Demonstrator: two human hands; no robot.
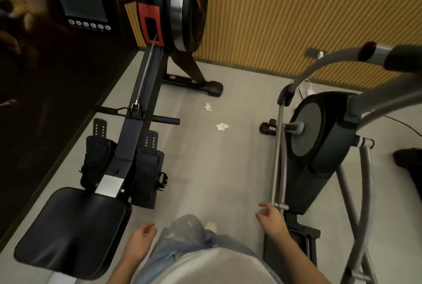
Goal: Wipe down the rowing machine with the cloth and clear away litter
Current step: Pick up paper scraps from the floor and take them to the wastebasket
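The black rowing machine [127,146] runs along the left, with its seat [75,233] nearest me, footrests in the middle and flywheel at the far end. Its handle bar [139,115] lies across the rail. Two crumpled white tissues lie on the grey floor to its right, one [208,107] farther off and one [222,126] nearer. My left hand [142,239] hangs with fingers loosely curled and holds nothing, just right of the seat. My right hand [270,214] is likewise empty, beside the elliptical's pedal rail. No cloth is in view.
A grey and black elliptical trainer [319,137] stands on the right, its curved arms reaching over the view. A yellow ribbed wall [296,20] closes the far side, with a white cable [307,87] at its foot. A dark mirrored wall lines the left. My knee in jeans is between my hands.
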